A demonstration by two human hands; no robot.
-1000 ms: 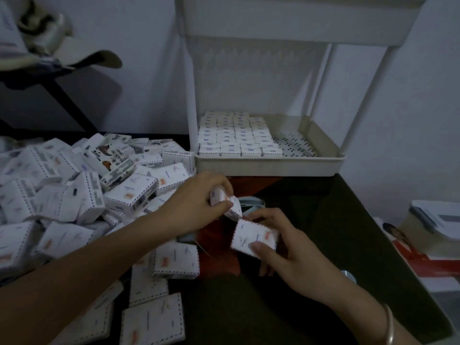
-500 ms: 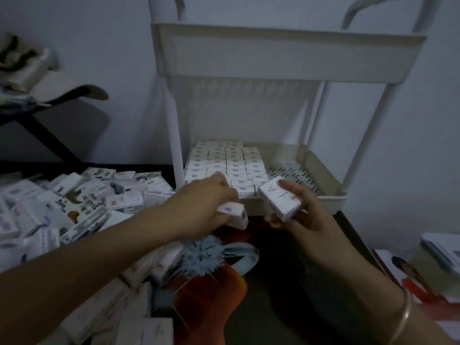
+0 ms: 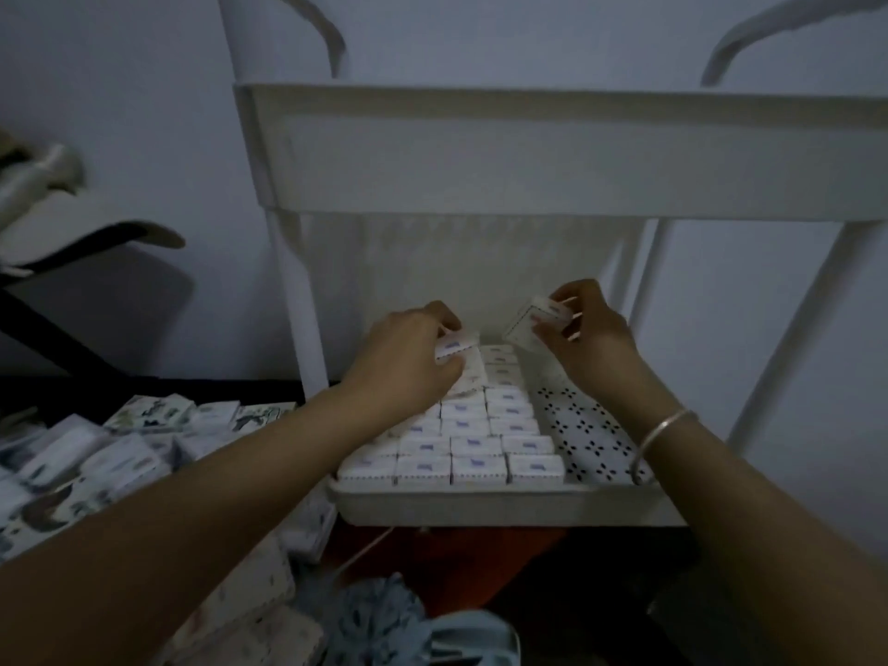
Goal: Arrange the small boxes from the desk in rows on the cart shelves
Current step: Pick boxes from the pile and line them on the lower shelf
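Placing stage noted: my left hand (image 3: 408, 360) pinched a small box (image 3: 457, 346) low over the back rows (image 3: 473, 444) on the cart shelf (image 3: 480, 504); my right hand (image 3: 593, 341) gripped a second box (image 3: 531, 324), tilted, above them. Next move, judged: seat each squarely, extending the rows onto bare shelf.

A pale blue fluffy cloth (image 3: 379, 612) lies nearest, beside an orange-red thing (image 3: 456, 560), and a cap (image 3: 57, 213) sits far left.
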